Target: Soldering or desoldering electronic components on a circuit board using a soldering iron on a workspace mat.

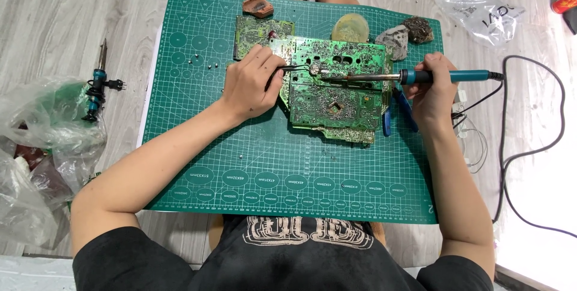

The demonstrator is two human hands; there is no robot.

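At the far left we see crumpled clear plastic bags (42,147) on the wooden floor, their contents too blurred for us to tell, and just beside them a spare soldering iron (96,84) with a teal grip lying idle. Moving right, we find the green cutting mat (288,177) serving as the surface. Our left hand (252,84) reaches in from the lower left, forearm angled across the mat, fingers closed around thin metal tweezers (294,69) whose tips touch the large green circuit board (333,87) lying at the mat's centre. A smaller circuit board (258,30) sits partly under its upper left corner. Above it lie a round tin (350,27) of yellowish paste and a shallow brown dish (258,7). Our right hand (433,90) comes in from the right, wrist bent, gripping the teal soldering iron (421,76) held level, its tip meeting the board near the tweezers. Blue-handled pliers (396,114) lie beside the board, under that hand. At top right a clear zip bag (481,9) lies flat.
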